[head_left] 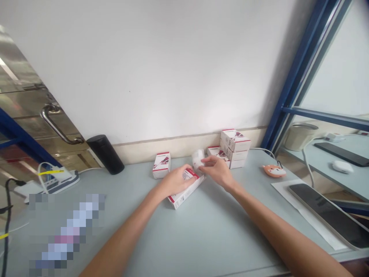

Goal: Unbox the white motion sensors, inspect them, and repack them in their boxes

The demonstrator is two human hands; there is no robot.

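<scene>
Red-and-white carton (186,194) lies slantwise on the grey-blue desk (184,238); its top carries a red band and lines of small print, too blurred to read. Well left of the carton sits a power strip (63,184) with white plugs and a yellow tag (51,172) on a cable. Nearer the carton, yet well apart on its left, a plain black cylinder (105,154) stands close to the wall (173,77). Just behind the carton's left side is a small box (162,165) with a red edge, a dark red design and a tiny line of illegible lettering. The left hand (175,181) is curled over the carton, fingers partly bent, holding it down. At the carton's far end, the right hand (217,171) pinches a white object (197,159) between thumb and fingers; I cannot tell whether that object touches the carton. Behind and right of the carton rises a stack of boxes (235,148) with matching dark red designs. Farther right of it are an orange animal-faced item (274,171) and a dark-screened phone (325,209) on a white sheet (311,223). Bare desktop spreads in front of the carton, between the forearms, toward the desk's front edge
</scene>
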